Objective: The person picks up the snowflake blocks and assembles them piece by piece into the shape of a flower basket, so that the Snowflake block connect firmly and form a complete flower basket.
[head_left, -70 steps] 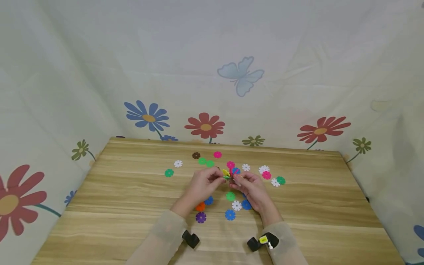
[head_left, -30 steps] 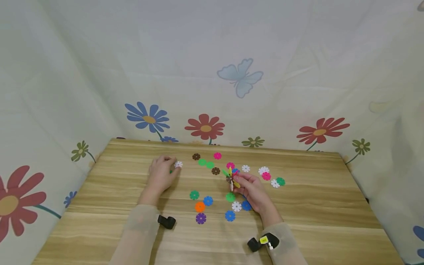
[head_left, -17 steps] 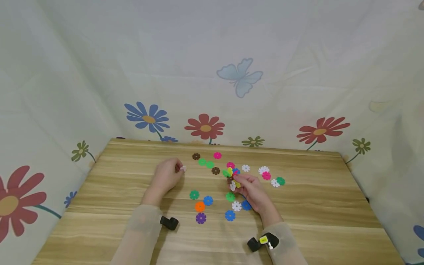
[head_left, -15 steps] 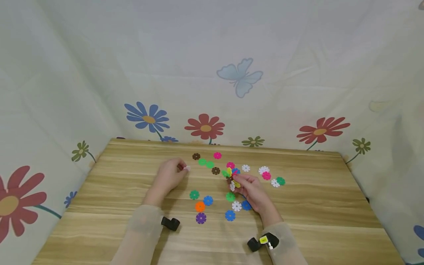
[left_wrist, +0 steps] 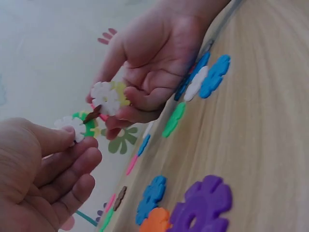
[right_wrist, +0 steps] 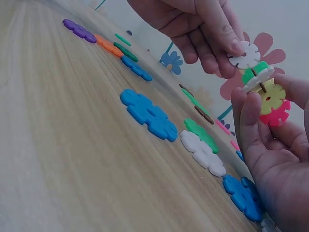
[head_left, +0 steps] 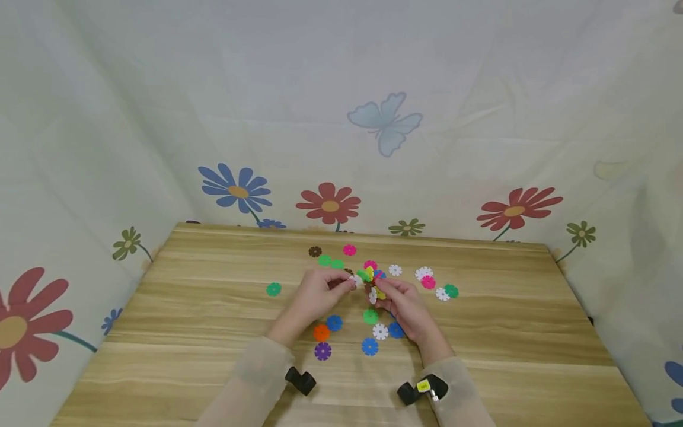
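My left hand [head_left: 315,293] pinches a white snowflake disc [right_wrist: 247,54] between thumb and fingers. In the head view it is right beside a cluster of joined snowflake discs, which my right hand [head_left: 408,305] grips above the table. Yellow [right_wrist: 273,99], pink [right_wrist: 275,115], green [right_wrist: 253,71], white [left_wrist: 105,98] and brown [left_wrist: 92,115] discs make up the cluster, slotted together at angles. The left hand's white disc is at the cluster's green disc, overlapping it in the left wrist view. Right fingers partly cover the pink and yellow discs.
Loose snowflake discs lie flat on the wooden table [head_left: 213,332]. Nearest the front are a purple disc [head_left: 322,351], an orange disc [head_left: 321,333] and a blue disc [head_left: 370,347]. A green disc [head_left: 274,289] lies left; white discs [head_left: 395,270] and others lie beyond and right.
My left hand went from the cluster to the left, picked up the white disc there and carried it back to the cluster. The green disc beside it shifted slightly. My right hand stayed in place.
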### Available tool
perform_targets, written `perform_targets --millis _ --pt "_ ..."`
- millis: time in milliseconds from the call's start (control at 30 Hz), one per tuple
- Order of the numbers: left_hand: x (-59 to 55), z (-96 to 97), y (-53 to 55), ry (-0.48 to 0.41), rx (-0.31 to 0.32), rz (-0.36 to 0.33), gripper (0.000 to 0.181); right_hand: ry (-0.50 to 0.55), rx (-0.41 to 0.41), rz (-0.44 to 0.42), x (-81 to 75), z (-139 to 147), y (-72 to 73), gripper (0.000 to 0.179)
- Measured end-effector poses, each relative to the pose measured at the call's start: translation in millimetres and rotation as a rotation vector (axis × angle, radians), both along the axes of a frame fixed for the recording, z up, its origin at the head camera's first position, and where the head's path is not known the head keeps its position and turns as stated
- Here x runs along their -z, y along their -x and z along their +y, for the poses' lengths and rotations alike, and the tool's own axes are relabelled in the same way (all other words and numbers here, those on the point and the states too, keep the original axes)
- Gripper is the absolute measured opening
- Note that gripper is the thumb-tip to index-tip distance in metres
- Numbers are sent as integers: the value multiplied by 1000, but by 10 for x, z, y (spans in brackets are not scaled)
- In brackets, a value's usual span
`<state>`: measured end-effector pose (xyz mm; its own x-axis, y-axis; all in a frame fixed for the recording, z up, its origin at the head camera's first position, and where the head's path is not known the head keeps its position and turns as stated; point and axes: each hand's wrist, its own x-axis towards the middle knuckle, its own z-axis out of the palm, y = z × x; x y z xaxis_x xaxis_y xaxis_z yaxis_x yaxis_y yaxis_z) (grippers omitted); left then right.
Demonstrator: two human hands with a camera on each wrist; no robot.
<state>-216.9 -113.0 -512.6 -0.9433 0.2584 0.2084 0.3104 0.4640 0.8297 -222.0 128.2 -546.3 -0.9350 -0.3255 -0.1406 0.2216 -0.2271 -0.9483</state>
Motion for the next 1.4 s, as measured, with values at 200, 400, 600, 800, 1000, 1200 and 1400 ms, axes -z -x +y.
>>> perform_targets --millis 200,400,600,800,1000,1200,1400 --pt "26 60 -12 -18 16 22 8 18 -25 14 -8 -8 4 28" --pt "33 83 -29 -54 19 46 9 18 -36 26 4 -6 5 25" --pt "40 101 -44 -60 19 58 11 -7 -44 5 -2 4 10 27" --pt "85 98 -31 -5 53 107 16 -24 -56 -4 -16 25 11 28" --pt "98 125 -47 128 63 210 17 -46 -63 15 8 44 12 27" --pt "105 180 -77 223 49 337 14 -55 -67 33 32 57 15 26" --pt "137 173 -70 165 40 319 17 -23 -34 19 29 19 8 20"
